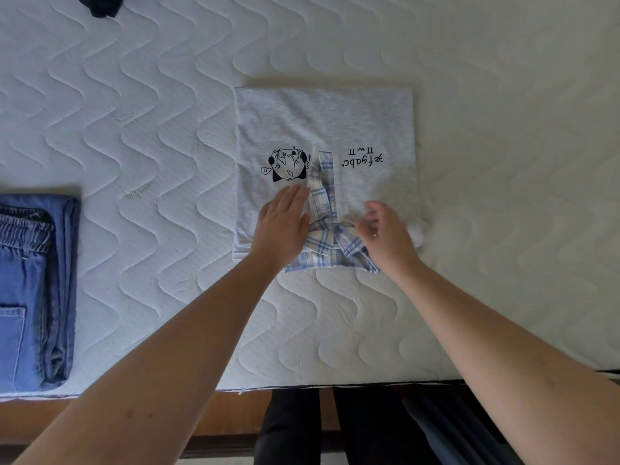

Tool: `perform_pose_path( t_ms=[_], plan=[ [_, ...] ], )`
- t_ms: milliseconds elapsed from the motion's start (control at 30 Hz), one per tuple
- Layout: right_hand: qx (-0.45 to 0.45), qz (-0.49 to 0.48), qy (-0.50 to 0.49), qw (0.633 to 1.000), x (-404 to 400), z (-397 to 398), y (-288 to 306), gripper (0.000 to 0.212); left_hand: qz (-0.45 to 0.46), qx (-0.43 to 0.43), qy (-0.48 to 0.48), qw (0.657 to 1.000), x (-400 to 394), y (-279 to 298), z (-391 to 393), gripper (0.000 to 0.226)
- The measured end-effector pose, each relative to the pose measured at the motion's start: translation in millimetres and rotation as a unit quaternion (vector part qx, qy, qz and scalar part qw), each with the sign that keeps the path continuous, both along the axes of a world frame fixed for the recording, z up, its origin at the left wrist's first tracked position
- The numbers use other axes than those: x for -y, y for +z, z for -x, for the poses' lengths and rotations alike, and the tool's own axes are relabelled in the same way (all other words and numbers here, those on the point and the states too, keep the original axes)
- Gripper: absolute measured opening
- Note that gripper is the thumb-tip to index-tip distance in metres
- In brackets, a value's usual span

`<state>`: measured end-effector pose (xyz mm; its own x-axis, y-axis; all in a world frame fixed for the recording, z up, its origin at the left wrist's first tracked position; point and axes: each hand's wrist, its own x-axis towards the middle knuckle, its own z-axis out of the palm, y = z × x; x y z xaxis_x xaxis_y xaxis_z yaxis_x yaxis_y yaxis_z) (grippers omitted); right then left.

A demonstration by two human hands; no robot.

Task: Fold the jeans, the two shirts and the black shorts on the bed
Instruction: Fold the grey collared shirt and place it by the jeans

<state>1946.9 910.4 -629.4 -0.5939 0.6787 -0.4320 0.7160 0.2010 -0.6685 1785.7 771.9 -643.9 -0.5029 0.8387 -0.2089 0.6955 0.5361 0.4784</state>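
Note:
A folded light grey shirt (322,125) with a black cartoon print and a plaid collar (323,236) lies on the white quilted bed (161,129), right of centre. My left hand (281,226) rests flat on the shirt's near left part, fingers straight. My right hand (385,229) has its fingers curled at the plaid collar's right side; I cannot tell whether it pinches the cloth. Folded blue jeans (33,290) lie at the bed's near left edge. A black garment (100,5), the shorts, shows partly at the top left edge.
The bed's near edge (302,385) runs across the lower part of the view, with a brown floor and my dark trousers (292,427) below it. Bare quilted mattress stretches to the right of the shirt and between the shirt and the jeans.

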Motion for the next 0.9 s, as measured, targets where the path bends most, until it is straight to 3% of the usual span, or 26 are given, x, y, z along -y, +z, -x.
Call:
perform_pose_path(
  t_ms=[67,200,500,600,700,800,900],
  plan=[
    [0.037,0.021,0.052,0.998,8.2,15.2,-0.5,0.047,0.015,0.006,-0.033,0.999,-7.5,-6.4,3.1,0.055],
    [0.140,-0.085,0.111,0.980,12.5,25.9,-12.0,0.040,0.044,0.009,-0.053,0.998,-20.0,-13.6,8.7,0.061],
    [0.036,0.072,0.017,0.997,-7.2,11.0,-5.8,0.019,0.046,0.014,-0.065,0.997,-19.3,-22.3,9.7,0.067],
    [-0.011,0.132,-0.099,0.986,-13.2,0.1,-12.4,0.006,0.047,0.006,-0.057,0.997,-16.5,-24.4,4.7,0.067],
    [-0.059,0.221,-0.215,0.949,-14.9,-8.2,-18.1,0.019,0.077,-0.027,-0.040,0.996,-18.4,-26.7,-0.6,0.066],
    [-0.071,0.249,-0.227,0.939,-15.8,-8.9,-17.7,0.017,0.104,-0.053,-0.065,0.991,-24.2,-30.0,-3.4,0.065],
    [-0.086,0.230,-0.190,0.951,-15.0,-6.8,-15.8,0.015,0.095,-0.030,-0.106,0.989,-29.7,-31.7,-7.2,0.068]
  ],
)
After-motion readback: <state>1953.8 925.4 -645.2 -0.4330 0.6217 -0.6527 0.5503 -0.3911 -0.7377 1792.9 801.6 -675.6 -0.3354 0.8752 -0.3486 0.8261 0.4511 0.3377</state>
